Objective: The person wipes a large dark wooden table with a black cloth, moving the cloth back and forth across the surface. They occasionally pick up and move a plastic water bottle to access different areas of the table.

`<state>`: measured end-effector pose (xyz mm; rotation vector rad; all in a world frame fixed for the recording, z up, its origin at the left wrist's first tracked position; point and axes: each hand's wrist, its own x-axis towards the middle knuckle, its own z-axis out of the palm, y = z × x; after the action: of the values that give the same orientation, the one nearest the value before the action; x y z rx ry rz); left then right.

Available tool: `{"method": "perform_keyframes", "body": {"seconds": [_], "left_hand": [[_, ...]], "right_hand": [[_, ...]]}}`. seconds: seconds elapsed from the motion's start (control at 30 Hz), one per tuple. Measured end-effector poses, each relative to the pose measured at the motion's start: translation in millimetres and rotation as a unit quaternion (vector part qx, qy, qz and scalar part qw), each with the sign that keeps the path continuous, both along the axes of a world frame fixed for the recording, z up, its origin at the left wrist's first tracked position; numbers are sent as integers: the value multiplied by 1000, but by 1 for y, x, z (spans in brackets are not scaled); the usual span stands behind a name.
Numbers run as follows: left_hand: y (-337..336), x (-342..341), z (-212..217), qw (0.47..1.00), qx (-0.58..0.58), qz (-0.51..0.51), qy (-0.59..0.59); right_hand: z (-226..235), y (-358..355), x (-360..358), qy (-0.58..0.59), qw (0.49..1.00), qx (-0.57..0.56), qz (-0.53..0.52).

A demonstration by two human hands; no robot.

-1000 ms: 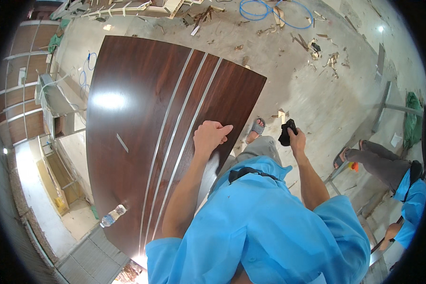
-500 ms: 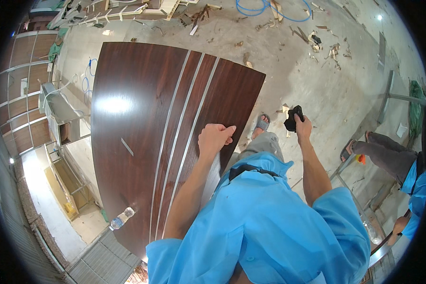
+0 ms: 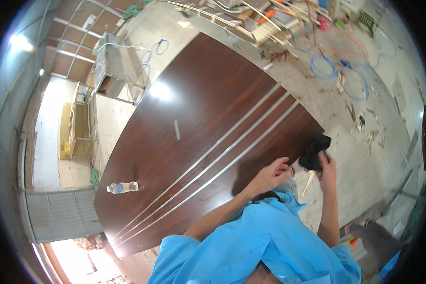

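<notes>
My right hand (image 3: 327, 169) grips a crumpled black cloth-like thing (image 3: 312, 152), just past the right edge of the dark brown wood panel (image 3: 213, 90). Its exact kind I cannot make out. Close beside it, over the panel's near right edge, my left hand (image 3: 273, 173) is loosely bent with its fingers apart and nothing in it. Three pale strips (image 3: 232, 138) run lengthwise along the glossy panel. On its left part lies a clear plastic bottle (image 3: 123, 188), and a small thin pale piece (image 3: 177, 130) rests farther in.
Blue hose (image 3: 323, 67) coils on the littered floor at the far right. A heap of boards and scrap (image 3: 265, 28) stands beyond the panel. At far left is a metal-framed stand (image 3: 110, 71). Another person's dark-trousered leg (image 3: 377, 239) shows at lower right.
My view has turned, so the panel now lies more slanted. My left hand has come nearer my right hand, its fingers loosening. The black thing has come close to the panel's edge.
</notes>
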<state>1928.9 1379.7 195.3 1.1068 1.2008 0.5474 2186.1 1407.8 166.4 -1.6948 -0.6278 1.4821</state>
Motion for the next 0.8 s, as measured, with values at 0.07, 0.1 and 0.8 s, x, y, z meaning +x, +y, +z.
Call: {"method": "perform_keyframes", "body": {"seconds": [0.07, 0.1, 0.8], "left_hand": [[-14, -11, 7, 985, -68, 79, -136], [-19, -21, 8, 971, -128, 113, -167], [-192, -278, -56, 689, 253, 388, 557]], "right_hand": [[33, -3, -52, -51, 969, 73, 232], [45, 0, -78, -91, 918, 87, 375], [49, -91, -239, 201, 964, -44, 166]]}}
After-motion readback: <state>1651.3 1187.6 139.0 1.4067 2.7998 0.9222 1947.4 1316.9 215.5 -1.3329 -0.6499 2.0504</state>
